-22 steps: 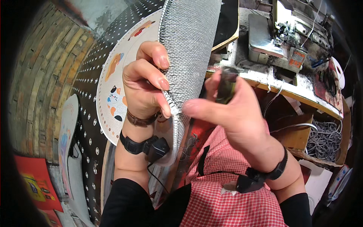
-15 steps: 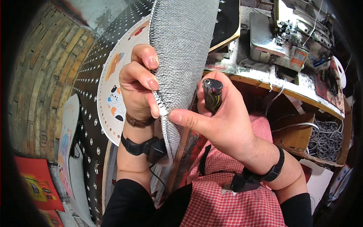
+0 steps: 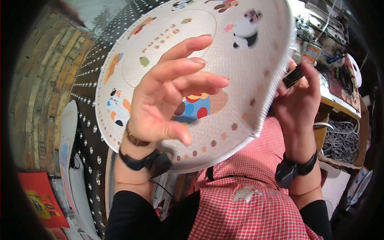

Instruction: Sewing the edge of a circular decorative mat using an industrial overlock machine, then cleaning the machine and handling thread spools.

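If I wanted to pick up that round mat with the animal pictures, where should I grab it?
I'd pinch the round mat by its pale rim on the right, coming from that side, thumb in front, fingers behind. The mat looks thin and broad, and that side bends, leaving an edge to pinch. The right hand is close by, holding a small dark object.

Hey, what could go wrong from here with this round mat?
The round mat might slip or swing, since the left hand is open, fingers spread, not closed on it. The small dark object in the right hand appears close to the mat's edge and might knock or scuff it.
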### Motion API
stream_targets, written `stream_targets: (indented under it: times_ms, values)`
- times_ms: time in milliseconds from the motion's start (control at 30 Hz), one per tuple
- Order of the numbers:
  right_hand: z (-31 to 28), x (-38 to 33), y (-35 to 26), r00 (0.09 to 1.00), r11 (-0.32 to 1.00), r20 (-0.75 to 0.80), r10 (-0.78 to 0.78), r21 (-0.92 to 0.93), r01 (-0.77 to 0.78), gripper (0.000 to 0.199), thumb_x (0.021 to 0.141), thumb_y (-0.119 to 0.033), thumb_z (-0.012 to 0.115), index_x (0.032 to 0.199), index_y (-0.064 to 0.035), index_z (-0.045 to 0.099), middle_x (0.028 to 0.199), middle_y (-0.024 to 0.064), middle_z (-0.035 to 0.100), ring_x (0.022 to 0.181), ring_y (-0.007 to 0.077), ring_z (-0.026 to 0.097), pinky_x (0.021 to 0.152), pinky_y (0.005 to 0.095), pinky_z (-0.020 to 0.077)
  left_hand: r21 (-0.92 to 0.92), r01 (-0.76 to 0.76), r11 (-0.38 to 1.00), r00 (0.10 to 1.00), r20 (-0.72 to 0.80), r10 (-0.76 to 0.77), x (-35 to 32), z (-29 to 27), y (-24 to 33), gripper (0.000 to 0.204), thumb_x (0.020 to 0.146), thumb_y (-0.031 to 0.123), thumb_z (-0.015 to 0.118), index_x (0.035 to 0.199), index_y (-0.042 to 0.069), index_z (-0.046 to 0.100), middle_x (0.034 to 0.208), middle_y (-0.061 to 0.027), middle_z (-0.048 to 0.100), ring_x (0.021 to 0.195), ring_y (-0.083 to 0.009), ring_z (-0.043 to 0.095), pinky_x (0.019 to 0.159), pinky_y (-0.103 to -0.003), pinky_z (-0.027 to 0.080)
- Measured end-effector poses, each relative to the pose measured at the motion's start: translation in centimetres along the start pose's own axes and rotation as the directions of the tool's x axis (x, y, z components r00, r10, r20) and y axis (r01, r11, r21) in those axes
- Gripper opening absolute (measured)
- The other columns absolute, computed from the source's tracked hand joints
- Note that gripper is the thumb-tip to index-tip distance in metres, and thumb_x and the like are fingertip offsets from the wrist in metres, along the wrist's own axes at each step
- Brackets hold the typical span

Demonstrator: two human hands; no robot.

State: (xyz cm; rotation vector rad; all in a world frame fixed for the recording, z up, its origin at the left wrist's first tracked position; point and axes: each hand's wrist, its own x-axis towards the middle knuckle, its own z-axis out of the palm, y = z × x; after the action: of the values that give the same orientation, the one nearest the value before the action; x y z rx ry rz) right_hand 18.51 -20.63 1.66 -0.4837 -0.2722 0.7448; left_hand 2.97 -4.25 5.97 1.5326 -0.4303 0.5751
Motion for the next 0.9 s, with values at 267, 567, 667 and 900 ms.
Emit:
stream_targets:
  times_ms: [267, 567, 667, 900]
  values:
    - [-7.4, -1.5, -1.4, 0.945, 0.854, -0.278, -0.174, -0.52, 0.004, 0.036, 0.085, -0.027, 0.055, 0.102, 0.005, 0.054, 0.061, -0.0008, 0.048, 0.042, 0.0038, 0.034, 0.04, 0.018, 0.0271, 0.534, 0.672, 0.513, 0.717, -0.643, -0.27, -9.9, -13.4, 3.5, 0.048, 0.074, 0.015, 0.067, 0.117, 0.004, 0.05, 0.123, -0.0135, 0.044, 0.113, -0.0191, 0.044, 0.095, -0.031, 0.034]
    - [-6.7, -6.5, 0.2, 0.968, 0.385, 0.182, 0.17, -0.917, 0.105, 0.039, 0.06, -0.015, 0.081, 0.09, -0.0006, 0.06, 0.08, 0.0004, 0.062, 0.072, 0.0026, 0.053, 0.058, 0.018, 0.042, 0.12, 0.883, 0.454, 0.18, -0.979, -0.091, -20.9, -23.2, 8.3, 0.057, 0.072, 0.008, 0.069, 0.119, -0.003, 0.041, 0.109, -0.0163, 0.052, 0.095, -0.0201, 0.054, 0.078, -0.03, 0.046]
    - [-7.3, -6.1, 1.2, 0.958, 0.266, 0.281, 0.058, -0.929, 0.256, 0.03, 0.064, -0.015, 0.078, 0.082, -0.0006, 0.06, 0.075, 0.0009, 0.062, 0.069, 0.0047, 0.055, 0.056, 0.0197, 0.0425, 0.083, 0.887, 0.455, 0.118, -0.992, -0.048, -20.4, -24.6, 8.1, 0.061, 0.07, 0.007, 0.071, 0.12, -0.004, 0.039, 0.112, -0.0179, 0.051, 0.097, -0.0226, 0.053, 0.079, -0.031, 0.046]
    - [-8.8, -1.0, -1.6, 1.0, 0.845, -0.012, -0.019, -0.534, 0.01, 0.015, 0.081, -0.015, 0.061, 0.075, -0.0015, 0.06, 0.065, -0.0002, 0.056, 0.051, 0.0067, 0.05, 0.047, 0.0186, 0.039, 0.061, 0.807, 0.588, 0.059, -0.998, 0.023, -23.1, -29.6, 9.7, 0.041, 0.068, 0.01, 0.072, 0.098, -0.011, 0.054, 0.094, -0.0186, 0.059, 0.077, -0.024, 0.059, 0.07, -0.033, 0.047]
